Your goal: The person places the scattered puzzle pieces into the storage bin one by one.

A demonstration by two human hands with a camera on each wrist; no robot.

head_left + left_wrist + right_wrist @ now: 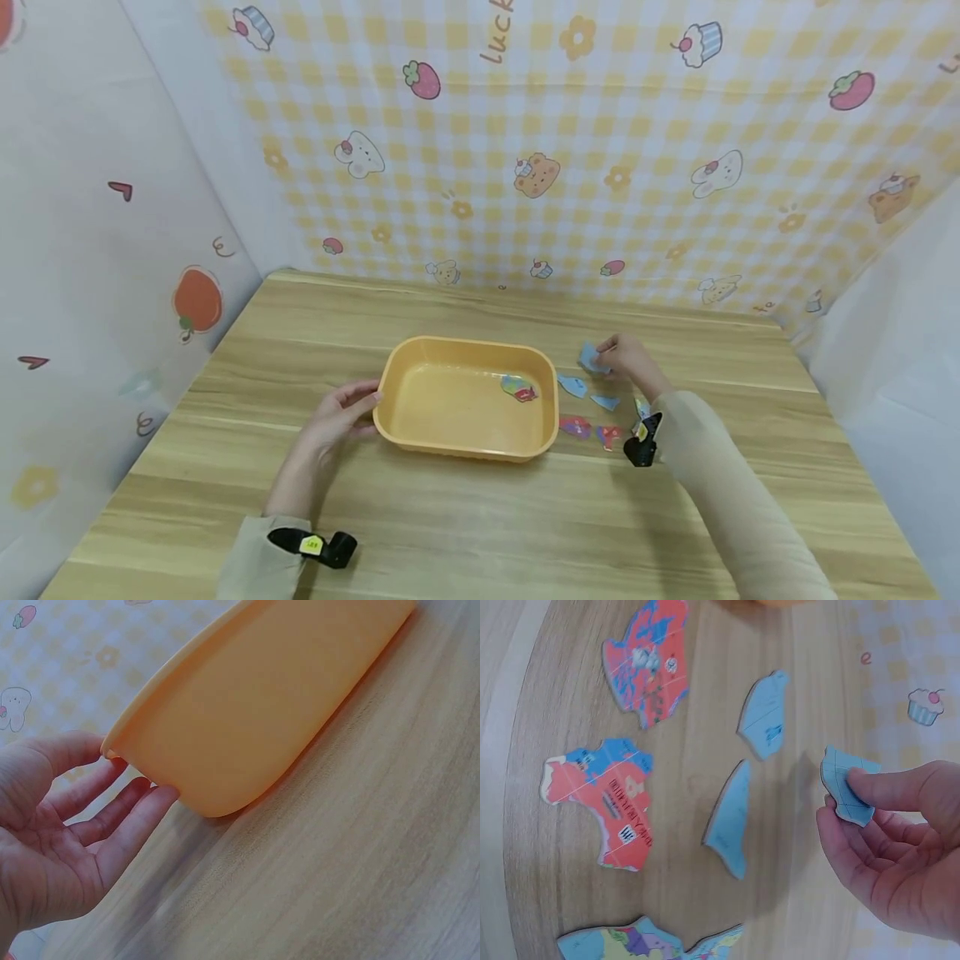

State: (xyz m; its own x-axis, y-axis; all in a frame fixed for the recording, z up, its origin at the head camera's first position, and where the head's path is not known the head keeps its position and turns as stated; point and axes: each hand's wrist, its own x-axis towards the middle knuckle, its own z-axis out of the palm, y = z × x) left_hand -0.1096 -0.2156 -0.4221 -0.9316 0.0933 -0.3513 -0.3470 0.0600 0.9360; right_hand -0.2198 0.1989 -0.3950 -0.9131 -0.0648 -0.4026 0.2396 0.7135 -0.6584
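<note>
At the left end of a yellow plastic tray (465, 442), my left hand (341, 417) holds the rim, its fingertips against the outer wall, as the left wrist view also shows. My right hand (632, 360) pinches a light blue map puzzle piece (840, 780) between thumb and fingers, raised above the table right of the tray. Below it lie two more blue pieces (763, 716), (731, 821) and two red-and-blue pieces (649, 664), (619, 799). A multicoloured piece (630, 941) lies near the right wrist. Inside the tray is a colourful puzzle piece (517, 387), toward its right end.
Everything stands on a wood-grain table (480, 525). A yellow-checked cloth (480, 208) with cartoon prints hangs along the back edge, and a pale sheet (112, 292) hangs at the left. Black camera mounts (318, 546) are strapped to both sleeves.
</note>
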